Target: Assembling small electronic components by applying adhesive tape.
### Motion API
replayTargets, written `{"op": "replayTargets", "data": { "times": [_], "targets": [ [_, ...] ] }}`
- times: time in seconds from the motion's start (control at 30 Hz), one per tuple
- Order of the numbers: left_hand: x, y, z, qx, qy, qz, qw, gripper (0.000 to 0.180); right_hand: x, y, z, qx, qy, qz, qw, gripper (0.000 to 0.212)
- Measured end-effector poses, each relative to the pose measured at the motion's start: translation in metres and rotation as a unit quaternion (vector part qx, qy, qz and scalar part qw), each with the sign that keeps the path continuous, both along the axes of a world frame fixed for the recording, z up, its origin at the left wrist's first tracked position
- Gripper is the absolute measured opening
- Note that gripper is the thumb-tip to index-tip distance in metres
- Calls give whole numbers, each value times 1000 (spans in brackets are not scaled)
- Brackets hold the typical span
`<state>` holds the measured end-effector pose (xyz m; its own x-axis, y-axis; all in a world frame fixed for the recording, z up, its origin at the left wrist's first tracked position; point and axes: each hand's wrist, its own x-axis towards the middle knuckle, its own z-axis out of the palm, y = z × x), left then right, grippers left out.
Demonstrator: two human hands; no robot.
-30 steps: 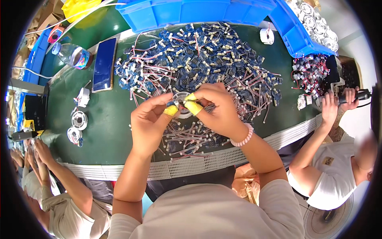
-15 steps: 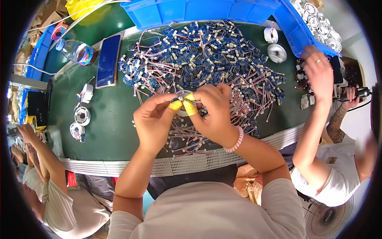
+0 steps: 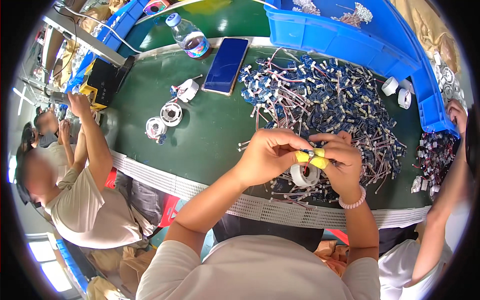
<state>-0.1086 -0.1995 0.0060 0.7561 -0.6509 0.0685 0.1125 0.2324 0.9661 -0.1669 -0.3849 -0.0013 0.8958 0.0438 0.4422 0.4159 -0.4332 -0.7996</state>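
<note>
My left hand [image 3: 272,156] and my right hand [image 3: 341,162] meet over the near edge of the heap, with yellow covers on some fingertips. Both pinch a small blue circuit board [image 3: 306,151] with a pale connector and thin wires, partly hidden by the fingers. Just below the fingertips is a round white plastic housing [image 3: 298,178]; whether it hangs from the wires or rests on the heap I cannot tell. A large pile of blue circuit boards [image 3: 335,97] with red, white and black leads spreads beyond my hands.
Three white housings with wires [image 3: 171,114] lie left on the green table [image 3: 210,135], near a phone [image 3: 226,66] and a bottle [image 3: 190,37]. Blue bins [image 3: 345,42] line the back. Two white rings [image 3: 390,86] sit by the right bin. Co-workers flank me.
The view has swung left, so the table appears farther right. My hands still pinch the board. A white ring by the right bin, blurred before, is now still; the right co-worker's hand is at the bin.
</note>
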Motion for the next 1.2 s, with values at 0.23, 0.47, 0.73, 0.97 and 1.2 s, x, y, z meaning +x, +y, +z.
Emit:
{"op": "replayTargets", "data": {
  "times": [0.23,0.47,0.73,0.97,1.2],
  "targets": [
    [-1,41,38,106,-152,-22,982,20,-1,12,4,-8,12,35,999,26],
    [30,139,25,382,-432,332,746,29,-3,-11,-3,100,-85,-77,988,33],
    [100,147,-16,631,-578,254,452,47,-9,-26,-6,24,-119,-129,984,20],
    [137,199,2,712,-459,447,289,39,4,-26,-23,24,-166,-174,970,16],
    [43,58,120,-5,-387,181,904,56,-3,-39,-22,-8,-130,-215,968,16]
  ]
}}
